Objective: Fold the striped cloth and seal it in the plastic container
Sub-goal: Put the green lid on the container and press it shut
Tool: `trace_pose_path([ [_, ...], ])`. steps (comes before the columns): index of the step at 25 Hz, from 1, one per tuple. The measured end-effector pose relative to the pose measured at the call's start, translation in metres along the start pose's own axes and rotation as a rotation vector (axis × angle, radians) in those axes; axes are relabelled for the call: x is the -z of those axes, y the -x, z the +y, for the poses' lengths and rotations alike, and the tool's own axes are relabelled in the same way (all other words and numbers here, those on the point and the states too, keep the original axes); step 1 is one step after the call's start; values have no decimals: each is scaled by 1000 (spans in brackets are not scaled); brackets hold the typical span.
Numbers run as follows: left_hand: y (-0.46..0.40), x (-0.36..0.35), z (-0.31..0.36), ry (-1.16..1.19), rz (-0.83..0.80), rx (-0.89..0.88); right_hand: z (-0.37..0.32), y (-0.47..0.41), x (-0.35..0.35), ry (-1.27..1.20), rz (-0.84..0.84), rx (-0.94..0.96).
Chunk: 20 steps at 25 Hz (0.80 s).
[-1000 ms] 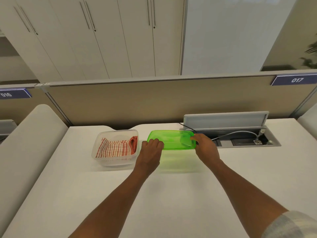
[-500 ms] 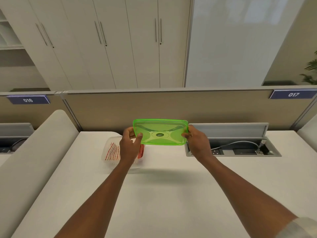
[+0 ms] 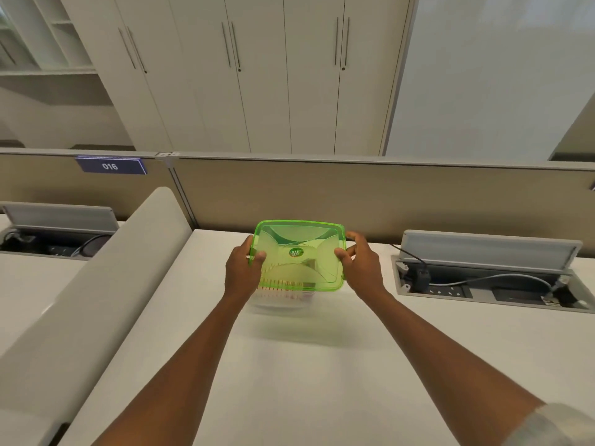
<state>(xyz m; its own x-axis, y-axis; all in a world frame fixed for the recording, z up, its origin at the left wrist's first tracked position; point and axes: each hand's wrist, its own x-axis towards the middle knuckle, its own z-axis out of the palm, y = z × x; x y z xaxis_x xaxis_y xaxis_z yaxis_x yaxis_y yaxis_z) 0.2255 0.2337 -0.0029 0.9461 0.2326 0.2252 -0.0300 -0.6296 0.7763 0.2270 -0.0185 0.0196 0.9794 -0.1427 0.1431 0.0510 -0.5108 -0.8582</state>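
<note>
Lid (image 3: 301, 255): now over container (image 3: 280, 296) at frame centre, off the desk.
Hands: left hand (image 3: 241, 272), right hand (image 3: 362, 268) pinching lid edges.
Seal: pending.

Lid (image 3: 299, 252): translucent green plastic, glossy, smooth, moulded ribs, round printed sticker at centre. Plastic container (image 3: 280, 299): clear plastic, smooth, faint sheen. Striped cloth (image 3: 280, 283): woven fabric, red and white stripes, blurred through lid. Tabletop (image 3: 322, 365): white, smooth, matt with soft sheen. Partition (image 3: 354, 194): tan, matt, fabric-like; grey top rail looks metal. Cable hatch flap (image 3: 489, 249): grey, satin, material unclear. Cabinets (image 3: 257, 75): white, smooth, matt; thin metal handles.
</note>
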Motion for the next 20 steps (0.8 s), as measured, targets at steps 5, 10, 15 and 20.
trace_pose_path([
  [5, -15, 5, -28, -112, -37, 78, 2, 0, -50, 91, -58, -17],
  [10, -23, -3, -54, -214, -65, 190, 16, -10, -87, 241, -172, -92],
  [15, -24, -9, -65, -353, -77, 234, 16, -17, -107, 336, -199, -154],
  [20, -26, -14, -68, -441, -105, 234, 23, -17, -113, 399, -214, -152],
])
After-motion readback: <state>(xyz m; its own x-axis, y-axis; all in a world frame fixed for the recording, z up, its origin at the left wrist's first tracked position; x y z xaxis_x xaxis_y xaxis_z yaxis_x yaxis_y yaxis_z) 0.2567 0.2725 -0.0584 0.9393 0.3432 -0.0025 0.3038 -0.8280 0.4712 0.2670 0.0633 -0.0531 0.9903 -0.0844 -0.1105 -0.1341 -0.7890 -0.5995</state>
